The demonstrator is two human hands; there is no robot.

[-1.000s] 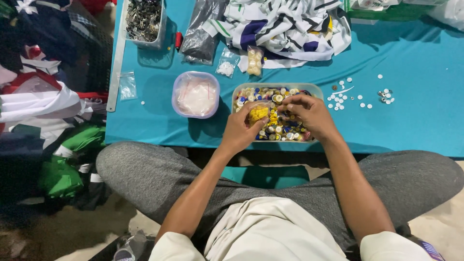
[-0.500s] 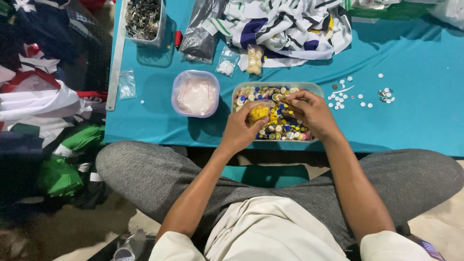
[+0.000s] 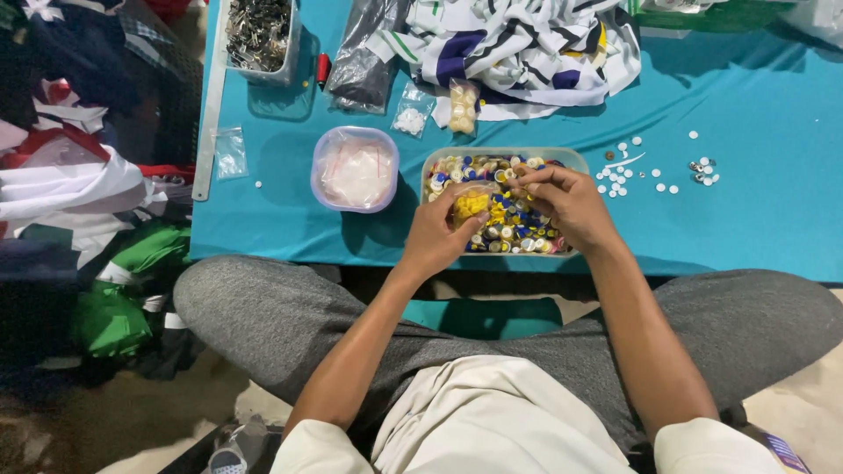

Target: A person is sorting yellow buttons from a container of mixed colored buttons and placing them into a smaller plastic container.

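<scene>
- Head view — a person sits cross-legged at a low table (image 3: 755, 228) with a blue-green cloth on it.
- A clear tub (image 3: 575, 158) full of little round caps in yellow, blue and white sits close to the table's near edge. Its long side runs from 9 o'clock to 3 o'clock.
- The left hand (image 3: 439, 237) is curled shut around a small bag of yellow bits (image 3: 471, 204). It holds the bag over the left end of the tub.
- The right hand (image 3: 571, 206) is inside the tub, just at 3 o'clock from the bag. Its fingers (image 3: 525, 180) are pinched together over the caps, but I cannot tell if they have one — it is too small to see.
- The bag lies at 9 o'clock from the right hand and the two are very near. The right hand is the one closer to the loose caps.
- At 9 o'clock from the tub sits a round tub with a pink lid (image 3: 355, 168), not touching it.
- At 3 o'clock, well apart, small white buttons (image 3: 628, 171) lie loose on the cloth.
- At 12 o'clock is a striped shirt (image 3: 518, 44), and at 11 o'clock a box of metal bits (image 3: 257, 31).
- Off the table at 9 o'clock, folded clothes (image 3: 79, 175) sit in a pile.
</scene>
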